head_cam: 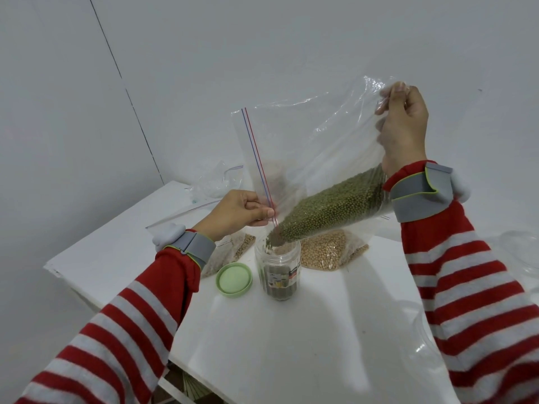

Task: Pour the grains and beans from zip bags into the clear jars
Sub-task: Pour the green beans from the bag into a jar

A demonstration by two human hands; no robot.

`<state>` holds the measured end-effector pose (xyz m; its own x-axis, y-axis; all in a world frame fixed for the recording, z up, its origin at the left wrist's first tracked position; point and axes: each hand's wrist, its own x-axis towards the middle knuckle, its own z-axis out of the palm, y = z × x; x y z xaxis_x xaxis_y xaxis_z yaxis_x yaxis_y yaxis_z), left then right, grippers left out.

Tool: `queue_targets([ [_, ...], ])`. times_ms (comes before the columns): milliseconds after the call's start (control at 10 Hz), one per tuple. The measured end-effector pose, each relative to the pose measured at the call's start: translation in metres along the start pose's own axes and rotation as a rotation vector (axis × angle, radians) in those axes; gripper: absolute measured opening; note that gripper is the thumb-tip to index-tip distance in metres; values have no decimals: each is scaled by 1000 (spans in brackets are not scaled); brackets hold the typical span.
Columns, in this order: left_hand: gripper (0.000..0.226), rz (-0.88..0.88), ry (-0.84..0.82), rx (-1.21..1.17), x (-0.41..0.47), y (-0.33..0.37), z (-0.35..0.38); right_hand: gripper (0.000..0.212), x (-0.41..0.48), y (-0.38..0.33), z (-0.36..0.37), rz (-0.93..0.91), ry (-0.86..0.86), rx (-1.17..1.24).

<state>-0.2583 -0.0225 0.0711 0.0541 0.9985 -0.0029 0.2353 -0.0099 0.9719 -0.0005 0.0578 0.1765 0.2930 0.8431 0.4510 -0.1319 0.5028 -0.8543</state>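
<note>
A large clear zip bag (303, 135) hangs tilted over the table, with green mung beans (329, 208) heaped in its lower corner. My left hand (236, 212) pinches the bag's zip edge right above the clear jar (278, 271). My right hand (404, 129) grips the bag's raised far corner. Green beans stream from the bag's mouth into the open jar, which is partly filled. The jar's green lid (234, 279) lies flat on the table just left of it.
A bag of tan beans (332, 252) lies behind the jar, and another filled bag (230, 252) sits under my left wrist. Empty zip bags (215, 182) lie at the far left of the white table (291, 345). Clear plastic (522, 252) shows at the right edge.
</note>
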Motion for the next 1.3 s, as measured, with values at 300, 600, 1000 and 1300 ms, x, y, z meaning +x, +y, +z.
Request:
queue_targets([
  [300,22,1,3,-3,-1,1,1,30,1,0,0,-15,-4,-10],
  [600,23,5,0,3,-1,1,0,30,2,-1,1,-16,-6,-17],
  [1000,24,10,-7,10,0,0,-1,31,2,-2,3,-24,-9,-5],
  [1300,24,12,-4,4,-1,0,-1,31,3,-3,3,-25,-9,5],
])
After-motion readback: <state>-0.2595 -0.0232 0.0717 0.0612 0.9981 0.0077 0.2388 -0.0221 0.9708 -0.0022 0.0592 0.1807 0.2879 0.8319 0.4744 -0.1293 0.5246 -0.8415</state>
